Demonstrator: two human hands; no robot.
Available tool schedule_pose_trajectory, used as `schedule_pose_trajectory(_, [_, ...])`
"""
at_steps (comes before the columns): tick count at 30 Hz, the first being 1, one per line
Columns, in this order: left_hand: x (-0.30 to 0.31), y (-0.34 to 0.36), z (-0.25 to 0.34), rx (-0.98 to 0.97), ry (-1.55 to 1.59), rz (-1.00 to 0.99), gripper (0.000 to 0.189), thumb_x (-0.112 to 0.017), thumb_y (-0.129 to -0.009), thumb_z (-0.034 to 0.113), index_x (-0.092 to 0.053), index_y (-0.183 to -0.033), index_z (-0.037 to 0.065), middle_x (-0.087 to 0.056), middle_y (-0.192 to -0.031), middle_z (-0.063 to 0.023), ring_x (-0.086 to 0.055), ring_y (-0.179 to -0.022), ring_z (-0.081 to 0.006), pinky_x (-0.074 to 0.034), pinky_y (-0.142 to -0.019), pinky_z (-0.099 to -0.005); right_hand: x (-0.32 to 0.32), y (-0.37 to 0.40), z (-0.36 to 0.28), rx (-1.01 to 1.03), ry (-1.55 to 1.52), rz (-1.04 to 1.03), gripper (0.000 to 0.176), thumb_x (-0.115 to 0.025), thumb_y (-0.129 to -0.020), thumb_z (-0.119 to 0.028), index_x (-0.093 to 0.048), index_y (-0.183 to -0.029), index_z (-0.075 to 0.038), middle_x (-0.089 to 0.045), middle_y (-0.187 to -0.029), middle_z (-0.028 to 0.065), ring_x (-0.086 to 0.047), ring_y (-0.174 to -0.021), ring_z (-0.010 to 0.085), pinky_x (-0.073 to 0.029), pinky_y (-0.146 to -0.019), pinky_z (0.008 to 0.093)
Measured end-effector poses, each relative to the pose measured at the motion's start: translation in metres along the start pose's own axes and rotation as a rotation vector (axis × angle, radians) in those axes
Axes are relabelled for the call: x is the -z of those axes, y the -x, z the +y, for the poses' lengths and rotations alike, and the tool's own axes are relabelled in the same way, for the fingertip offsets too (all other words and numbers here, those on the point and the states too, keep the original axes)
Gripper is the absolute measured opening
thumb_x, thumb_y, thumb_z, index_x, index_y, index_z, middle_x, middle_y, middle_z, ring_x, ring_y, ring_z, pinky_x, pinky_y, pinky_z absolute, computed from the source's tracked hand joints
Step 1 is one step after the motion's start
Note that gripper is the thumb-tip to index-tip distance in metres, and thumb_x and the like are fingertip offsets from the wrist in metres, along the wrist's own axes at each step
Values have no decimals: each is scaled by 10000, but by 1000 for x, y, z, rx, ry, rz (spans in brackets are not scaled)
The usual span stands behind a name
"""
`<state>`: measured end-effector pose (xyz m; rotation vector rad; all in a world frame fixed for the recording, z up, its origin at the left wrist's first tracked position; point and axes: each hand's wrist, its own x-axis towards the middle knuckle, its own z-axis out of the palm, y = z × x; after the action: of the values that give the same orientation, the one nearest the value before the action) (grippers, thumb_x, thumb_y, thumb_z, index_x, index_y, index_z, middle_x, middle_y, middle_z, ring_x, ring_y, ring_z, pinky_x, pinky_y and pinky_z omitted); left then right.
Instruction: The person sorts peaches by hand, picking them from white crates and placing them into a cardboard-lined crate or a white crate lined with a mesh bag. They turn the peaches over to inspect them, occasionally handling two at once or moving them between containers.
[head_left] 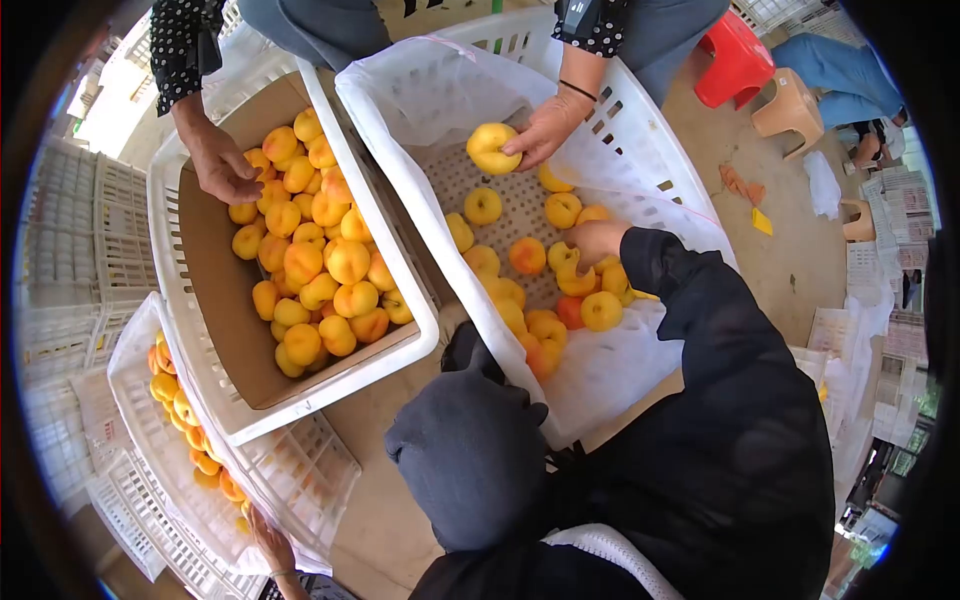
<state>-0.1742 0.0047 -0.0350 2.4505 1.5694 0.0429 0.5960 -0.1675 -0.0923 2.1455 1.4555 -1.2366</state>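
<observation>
My left hand (550,127), coming in from the top edge of the head view, holds a yellow peach (492,148) over a white crate (660,150) lined with translucent plastic. Peaches (527,256) lie scattered in that crate. My right hand (222,167) is open above the upper left of a cardboard-lined crate (428,335), with nothing in its fingers. Many yellow-orange peaches (303,262) are heaped there, just beside its fingertips.
A person in black with a grey cap (465,450) leans in from below, one hand (597,243) among the lined crate's peaches. Another person's hand (270,540) touches a peach-filled crate (135,375) at lower left. A red stool (735,60) stands at upper right.
</observation>
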Motion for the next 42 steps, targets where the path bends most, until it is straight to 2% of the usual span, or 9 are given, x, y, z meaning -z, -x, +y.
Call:
schedule_pose_trajectory(4, [-6, 7, 68, 755, 1136, -185, 618, -295, -986, 432, -365, -1322, -82, -477, -1290, -189, -454, -1182, -268, -373, -975, -361, -38, -18, -16, -105, 182, -52, 612, -788, -604, -272, -570, -1111, -7, -641, -1012, 169, -615, -947, 331, -497, -759, 395])
schedule_pose_trajectory(11, [0, 44, 185, 385, 161, 106, 633, -575, -837, 178, -300, -1370, -22, -409, -1314, -265, -357, -1262, -378, -292, -1033, -460, -18, -10, 1, 40, 13, 130, 630, -769, -659, -261, -502, -1163, 7, -612, -992, 188, -621, -875, 323, -504, -721, 376])
schedule_pose_trajectory(13, [22, 44, 236, 279, 90, 33, 625, -612, -738, 126, -409, -1323, 43, -248, -1426, -242, -155, -1362, -380, -180, -1082, -512, 23, 19, -13, -55, -695, -168, 563, -734, -734, -280, -498, -1157, 5, -593, -1028, 125, -602, -921, 233, -505, -729, 333])
schedule_pose_trajectory(19, [56, -33, 316, -341, 588, -14, 272, -599, -738, 19, -588, -1009, -1, -594, -1044, -177, -632, -888, -294, -483, -799, -349, 82, 100, -77, 435, -1128, -104, 549, -728, -770, -346, -497, -1117, 12, -606, -981, 111, -606, -851, 149, -521, -673, 261])
schedule_pose_trajectory(24, [63, -127, 415, -446, 1648, -346, 519, -622, -858, 246, -403, -1258, -1, -546, -1087, -139, -591, -962, -222, -519, -757, -348, 103, 167, -178, 698, -1040, 151, 502, -704, -797, -326, -492, -1127, -14, -584, -983, 75, -573, -909, 116, -468, -795, 251])
schedule_pose_trajectory(28, [71, -146, 430, -218, 1698, -588, 472, -631, -859, 260, -435, -1205, 6, -574, -998, -93, -612, -836, -158, -537, -588, -283, 112, 168, -168, 613, -833, 147, 393, -642, -850, -325, -537, -1064, -13, -597, -901, 56, -598, -814, 118, -489, -702, 240])
schedule_pose_trajectory(34, [36, -168, 360, -229, 1175, -23, 418, -629, -859, 334, -536, -1060, -21, -598, -877, -70, -592, -783, -127, -507, -651, -257, 29, 20, -74, 149, -41, 179, 485, -715, -696, -264, -600, -1102, -26, -633, -1028, 165, -588, -1006, 317, -475, -840, 389])
schedule_pose_trajectory(37, [24, -179, 327, -101, 1151, -79, 432, -662, -838, 354, -530, -1034, -8, -589, -810, -65, -589, -704, -117, -514, -580, -237, -16, -53, -41, 183, 135, 180, 686, -730, -690, -268, -444, -1293, -108, -517, -1162, 197, -520, -1078, 359, -450, -892, 406])
schedule_pose_trajectory(42, [44, -204, 317, 40, 1338, -341, 497, -740, -773, 286, -512, -1116, 7, -584, -899, -58, -587, -814, -131, -503, -739, -239, -58, -95, -37, 77, 394, 273, 508, -683, -721, -239, -514, -1187, -126, -482, -1220, 163, -506, -1097, 347, -474, -854, 410])
